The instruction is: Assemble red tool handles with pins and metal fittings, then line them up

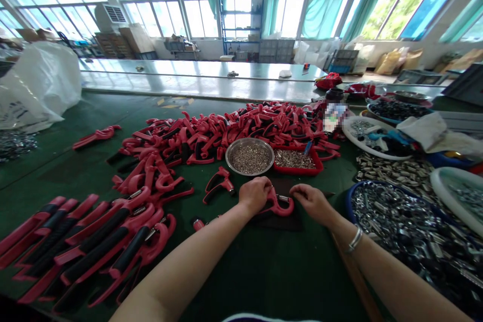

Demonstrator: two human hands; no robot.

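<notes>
My left hand (255,194) is closed on a red hand grip strengthener (281,207), whose curved end and metal spring point to the right. Just right of that spring, my right hand (311,202) has thumb and fingers pinched together; whatever they hold, if anything, is too small to make out. The strengthener lies over a dark pad (283,222) on the green table. Beyond my hands stand a round metal bowl (231,160) of small metal parts and a red tray (319,167) of pins or screws. A loose red-and-black handle piece (220,184) rests left of my left hand.
A big heap of red handle parts (234,126) spreads behind the bowls. Strengtheners with springs (109,236) are stacked at the left. On the right are a blue-rimmed basin (349,206) of metal parts, a pile of springs (392,171) and a white basin (350,136).
</notes>
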